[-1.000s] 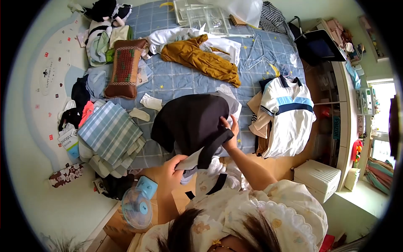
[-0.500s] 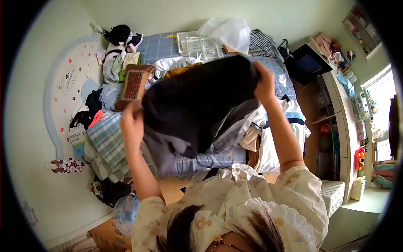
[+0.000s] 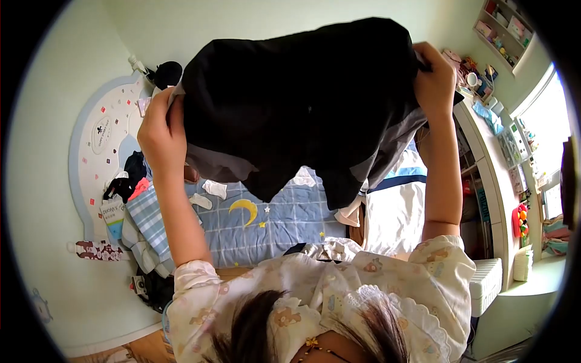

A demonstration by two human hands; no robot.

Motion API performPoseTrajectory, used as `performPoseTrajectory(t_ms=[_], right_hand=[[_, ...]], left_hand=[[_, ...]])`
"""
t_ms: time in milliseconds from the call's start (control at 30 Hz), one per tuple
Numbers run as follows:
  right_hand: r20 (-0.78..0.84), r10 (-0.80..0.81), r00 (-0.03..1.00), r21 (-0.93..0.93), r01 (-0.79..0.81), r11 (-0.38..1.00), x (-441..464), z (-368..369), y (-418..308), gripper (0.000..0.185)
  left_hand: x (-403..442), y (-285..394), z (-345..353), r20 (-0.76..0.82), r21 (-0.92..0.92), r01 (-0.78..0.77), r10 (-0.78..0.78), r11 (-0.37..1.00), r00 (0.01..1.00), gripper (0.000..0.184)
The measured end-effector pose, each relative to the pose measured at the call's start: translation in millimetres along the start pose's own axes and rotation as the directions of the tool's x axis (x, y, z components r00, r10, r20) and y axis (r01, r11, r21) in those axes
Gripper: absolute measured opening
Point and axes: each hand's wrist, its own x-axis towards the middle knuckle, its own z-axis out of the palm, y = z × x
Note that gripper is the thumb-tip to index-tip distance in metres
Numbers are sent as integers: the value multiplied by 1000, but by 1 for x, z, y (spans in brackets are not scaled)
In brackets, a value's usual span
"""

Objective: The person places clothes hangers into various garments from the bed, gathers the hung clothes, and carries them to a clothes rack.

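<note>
A black garment with grey panels [image 3: 296,103] is stretched wide in the air over the bed. Its kind is unclear; dark pointed ends dangle from its lower edge. At its left edge my left hand [image 3: 162,130] is closed on the cloth. My right hand [image 3: 434,81] grips the opposite upper corner, fingers wrapped round the fabric. Below it shows a blue checked bedsheet [image 3: 242,236] with a yellow moon [image 3: 243,212] and small stars. White socks or small cloths [image 3: 214,189] lie on the sheet.
White clothing [image 3: 393,218] with a blue band lies on the bed's right side. At left are a checked pillow [image 3: 148,221], a pile of dark clothes [image 3: 134,169] and the headboard [image 3: 88,145]. A long desk [image 3: 484,157] runs along the right, beneath a wall shelf [image 3: 508,30].
Both hands have risen and moved apart, lifting the garment higher and spreading it wider. It now hides the far part of the bed, and the moon print has come into view.
</note>
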Motion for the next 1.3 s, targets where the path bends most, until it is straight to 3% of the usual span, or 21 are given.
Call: performPoseTrajectory(t_ms=[100,300,433,533,600,700,833,967,1100,1200,1233,1300], right_hand=[[69,0,998,-20,1,1000,-18,-9,10,17],[273,142,952,72,-168,983,-56,-16,15,19],[360,150,921,134,-210,969,-78,-11,26,14],[450,176,875,111,-250,962,-92,-11,29,10],[481,69,874,197,-184,963,-104,-5,40,10],[546,181,818,170,-320,932,-128,10,48,11],[702,388,598,67,-597,799,-161,44,75,16],[770,476,426,-63,-691,720,-188,94,126,20],[788,480,386,-109,-679,726,-207,163,195,22],[761,494,420,-127,-651,749,-224,225,251,23],[760,498,418,-130,-653,746,-227,246,266,24],[770,492,406,-130,-656,743,-237,289,294,25]], left_hand=[[-2,8,-6,32,-5,21,-21,1000,999,10],[-12,13,-18,164,11,-22,20,1000,986,10],[-29,11,-25,295,-64,67,-45,996,954,10],[-40,0,-29,469,-92,198,-133,976,873,11],[-50,-11,-29,553,-59,237,-166,970,817,12],[-76,-23,-12,667,-79,328,-194,942,719,13],[-116,-32,35,801,6,518,-314,855,509,13],[-154,-53,94,870,80,533,-320,842,374,17],[-176,-90,176,913,130,417,-272,900,304,20],[-191,-117,247,908,121,376,-255,919,332,19],[-189,-123,269,930,176,343,-270,923,250,20],[-217,-144,316,913,205,320,-299,925,278,20]])
